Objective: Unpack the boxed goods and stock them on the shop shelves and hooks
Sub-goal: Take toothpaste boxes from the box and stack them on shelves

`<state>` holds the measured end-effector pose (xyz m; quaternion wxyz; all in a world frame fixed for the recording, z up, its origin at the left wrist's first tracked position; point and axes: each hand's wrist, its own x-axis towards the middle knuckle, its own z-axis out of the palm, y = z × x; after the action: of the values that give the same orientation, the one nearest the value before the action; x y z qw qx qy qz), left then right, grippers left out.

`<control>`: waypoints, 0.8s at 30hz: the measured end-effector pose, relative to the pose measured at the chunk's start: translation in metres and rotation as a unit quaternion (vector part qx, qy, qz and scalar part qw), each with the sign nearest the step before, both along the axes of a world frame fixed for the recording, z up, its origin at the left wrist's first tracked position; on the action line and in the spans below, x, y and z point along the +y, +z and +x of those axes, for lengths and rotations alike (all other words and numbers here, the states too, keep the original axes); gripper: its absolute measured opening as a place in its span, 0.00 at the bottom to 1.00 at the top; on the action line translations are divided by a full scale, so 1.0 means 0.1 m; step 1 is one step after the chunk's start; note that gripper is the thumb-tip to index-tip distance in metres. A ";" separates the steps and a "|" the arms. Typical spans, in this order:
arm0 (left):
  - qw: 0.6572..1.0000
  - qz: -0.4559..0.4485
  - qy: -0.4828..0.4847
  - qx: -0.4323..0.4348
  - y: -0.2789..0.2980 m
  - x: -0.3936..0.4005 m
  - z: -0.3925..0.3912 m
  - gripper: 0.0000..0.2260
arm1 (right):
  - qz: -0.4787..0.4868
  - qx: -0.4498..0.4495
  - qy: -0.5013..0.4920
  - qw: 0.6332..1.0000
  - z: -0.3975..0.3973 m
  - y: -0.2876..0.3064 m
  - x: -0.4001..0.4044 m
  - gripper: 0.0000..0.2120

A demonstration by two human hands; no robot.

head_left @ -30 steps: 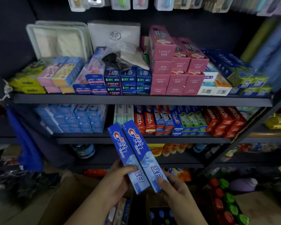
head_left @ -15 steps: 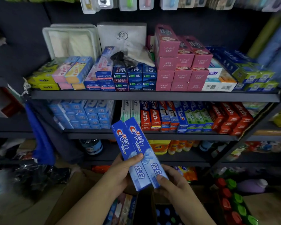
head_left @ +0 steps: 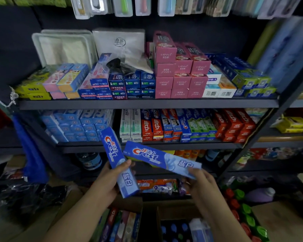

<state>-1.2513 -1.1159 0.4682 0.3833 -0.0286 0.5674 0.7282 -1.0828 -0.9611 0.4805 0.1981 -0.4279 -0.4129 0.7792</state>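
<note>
Fingers of your left hand point(head_left: 110, 179) curl round a blue toothpaste box point(head_left: 118, 161), thumb laid across its front, and hold it nearly upright with its top end tipped a little to the left, over the front lip of the middle shelf point(head_left: 147, 145). Your right hand point(head_left: 202, 183) pinches the pale end of a second blue toothpaste box point(head_left: 162, 158) — this one lies close to level, its far end pointing left and reaching just beside the first box at about its middle; whether the two touch there you cannot tell from this view.

Both boxes sit in the air in front of the shelving, below the middle shelf's rows of toothpaste: light blue boxes point(head_left: 77, 124) stacked on the left, white, orange-red, blue, green and red boxes point(head_left: 233, 124) running to the right. Above, the upper shelf point(head_left: 147, 103) carries yellow, pink and dark blue boxes, a stack of pink boxes point(head_left: 180, 72) in the middle and a white packet point(head_left: 119, 41) behind. Toothbrush packs point(head_left: 122, 6) hang along the top.

Below your arms stands an open cardboard box point(head_left: 122, 201) with more packets inside, and bottles with red and green caps point(head_left: 245, 206) sit low on the right.
</note>
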 end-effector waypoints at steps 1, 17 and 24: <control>1.000 0.000 -0.003 -0.002 -0.02 -0.01 -0.01 0.19 | -0.011 0.002 -0.018 1.000 0.01 0.00 0.07 0.08; 0.990 -0.056 -0.125 -0.044 -0.14 -0.09 0.17 0.17 | -0.050 -0.037 0.034 0.997 -0.24 -0.15 0.26 0.14; 0.969 -0.087 -0.224 -0.052 -0.12 -0.03 0.39 0.48 | -0.061 -0.047 0.044 0.996 -0.26 -0.18 0.26 0.16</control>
<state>-1.2122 -1.1187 0.4559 0.5616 0.0285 0.5997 0.5693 -1.1089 -0.9348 0.4621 0.1176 -0.4571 -0.3916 0.7899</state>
